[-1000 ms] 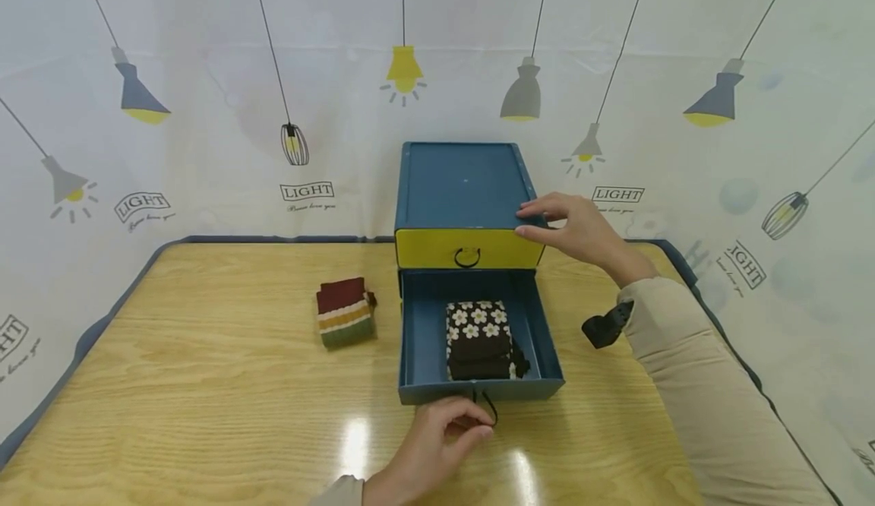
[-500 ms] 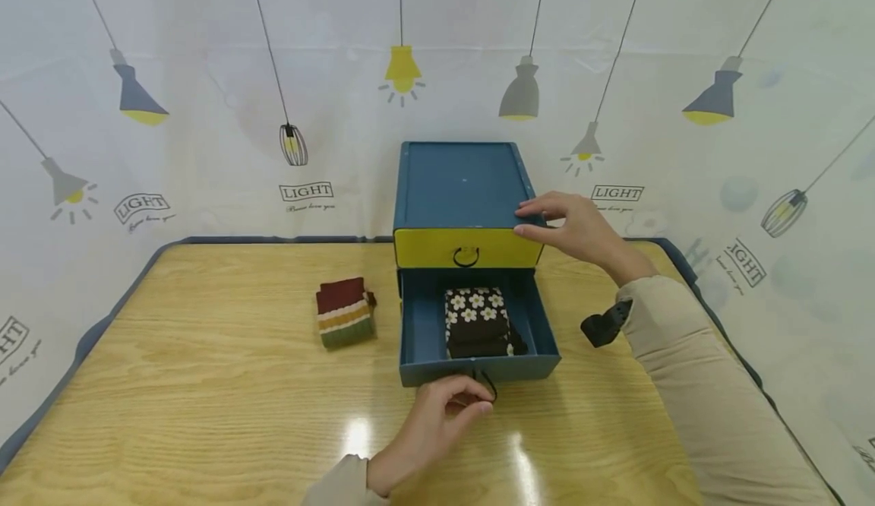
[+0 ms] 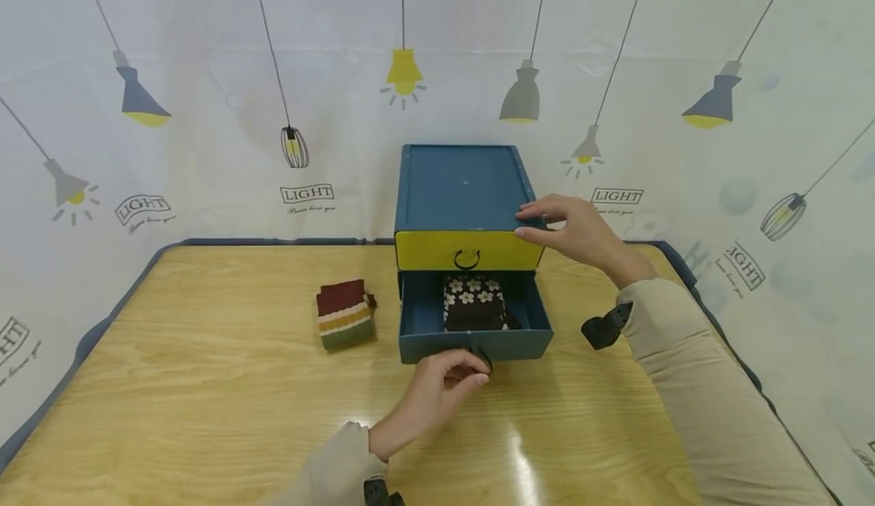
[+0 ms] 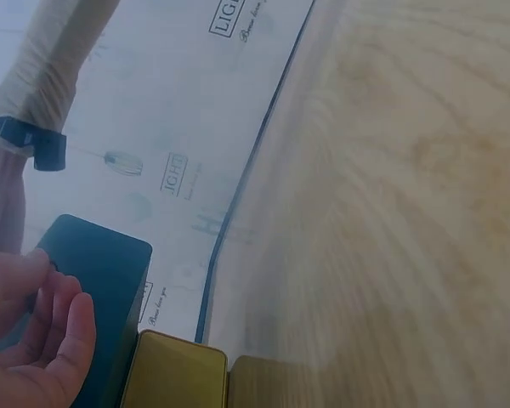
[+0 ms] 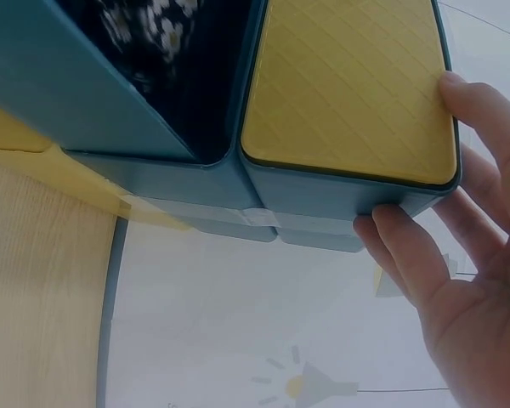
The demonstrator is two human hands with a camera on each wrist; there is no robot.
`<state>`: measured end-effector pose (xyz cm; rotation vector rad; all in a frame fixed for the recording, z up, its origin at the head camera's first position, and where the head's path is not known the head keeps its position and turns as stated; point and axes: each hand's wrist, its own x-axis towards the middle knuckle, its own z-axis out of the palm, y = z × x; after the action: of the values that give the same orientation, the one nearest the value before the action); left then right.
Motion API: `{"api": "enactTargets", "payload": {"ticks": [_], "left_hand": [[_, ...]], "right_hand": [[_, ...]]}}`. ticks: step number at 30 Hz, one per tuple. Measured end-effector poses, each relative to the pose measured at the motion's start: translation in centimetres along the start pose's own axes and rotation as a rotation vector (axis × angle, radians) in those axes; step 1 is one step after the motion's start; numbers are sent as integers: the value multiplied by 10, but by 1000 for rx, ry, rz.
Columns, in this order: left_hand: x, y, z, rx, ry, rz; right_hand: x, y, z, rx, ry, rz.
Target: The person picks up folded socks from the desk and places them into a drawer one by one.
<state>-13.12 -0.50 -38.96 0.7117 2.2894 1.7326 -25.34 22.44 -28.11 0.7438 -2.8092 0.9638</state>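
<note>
A blue drawer box [image 3: 465,187] stands at the back of the table, a yellow-fronted drawer [image 3: 431,249] above a blue lower drawer [image 3: 431,348]. The lower drawer is partly pulled out. My left hand [image 3: 434,392] pinches its black loop pull [image 3: 488,362] between thumb and fingers. In that drawer lies a folded dark cloth bundle with white flowers [image 3: 473,305], its front part hidden by the drawer front. My right hand [image 3: 577,234] grips the box's top right corner, thumb at the yellow front's edge, fingers on the top; the right wrist view shows the fingers [image 5: 404,246] against the box.
A folded cloth bundle striped burgundy, cream, mustard and green [image 3: 345,314] lies on the wooden table [image 3: 205,384], left of the box. Behind the table's dark edge hangs a white backdrop [image 3: 225,80] printed with lamps. A second black loop [image 3: 467,258] hangs on the yellow drawer.
The lower drawer has slid farther into the box, with my left hand moving forward on its loop. The flowered bundle has gone in with it. My right hand has kept its place.
</note>
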Motion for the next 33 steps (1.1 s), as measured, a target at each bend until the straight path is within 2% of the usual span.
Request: {"api": "enactTargets", "payload": {"ticks": [1, 5, 20, 24, 29, 33], "left_hand": [[3, -1, -1, 12, 3, 8], [17, -22, -4, 54, 23, 48], [58, -36, -16, 181, 128, 132], [65, -37, -19, 175, 164, 130], [69, -38, -18, 148, 170, 101], [66, -42, -14, 63, 213, 70]], "right_hand": [[0, 0, 0, -1, -1, 1], [0, -2, 0, -2, -5, 1], [-1, -4, -2, 14, 3, 6], [-2, -3, -1, 8, 6, 4], [-2, -3, -1, 7, 9, 4], [-2, -4, -2, 4, 7, 9]]}}
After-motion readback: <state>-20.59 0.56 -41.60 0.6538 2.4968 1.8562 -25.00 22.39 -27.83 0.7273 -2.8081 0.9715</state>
